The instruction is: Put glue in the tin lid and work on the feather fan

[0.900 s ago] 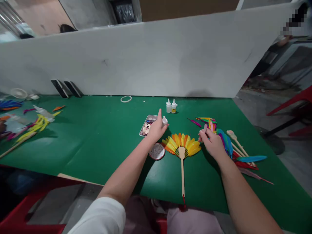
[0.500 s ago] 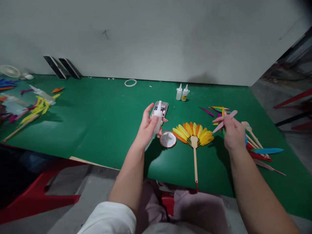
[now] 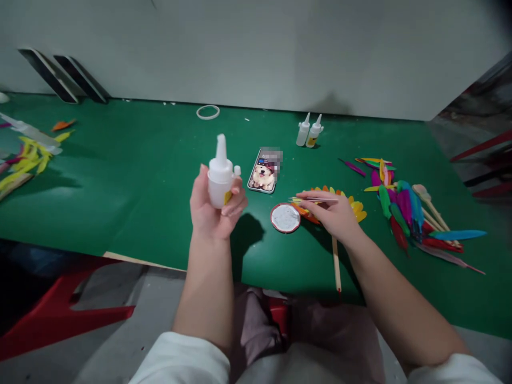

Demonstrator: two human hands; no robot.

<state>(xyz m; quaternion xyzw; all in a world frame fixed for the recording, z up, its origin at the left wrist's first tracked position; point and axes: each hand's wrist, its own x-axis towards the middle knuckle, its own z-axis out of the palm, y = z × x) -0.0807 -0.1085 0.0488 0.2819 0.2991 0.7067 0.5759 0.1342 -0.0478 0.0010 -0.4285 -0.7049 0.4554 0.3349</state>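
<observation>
My left hand (image 3: 214, 208) is raised over the table, its fingers wrapped round a white glue bottle (image 3: 220, 184) with the nozzle up and a bit of yellow label showing. Thin tweezers (image 3: 320, 199) are pinched in my right hand (image 3: 336, 213), pointing left above the edge of a round red-rimmed lid (image 3: 285, 218). A hint of yellow shows by their tips; I cannot tell whether they grip it. Partly covered by this hand lies a fan of yellow and orange feathers (image 3: 357, 208) with a wooden handle (image 3: 336, 266).
A phone (image 3: 263, 170) lies beyond the lid. Two small glue bottles (image 3: 309, 133) stand near the wall. Loose coloured feathers (image 3: 404, 205) and wooden sticks (image 3: 432, 208) are piled at right. Yellow feathers (image 3: 34, 154) lie far left; a white ring (image 3: 208, 112) sits at the back.
My right hand has swung left from beside the feather pile to over the fan and lid. My left hand with the glue bottle has moved left, away from the phone.
</observation>
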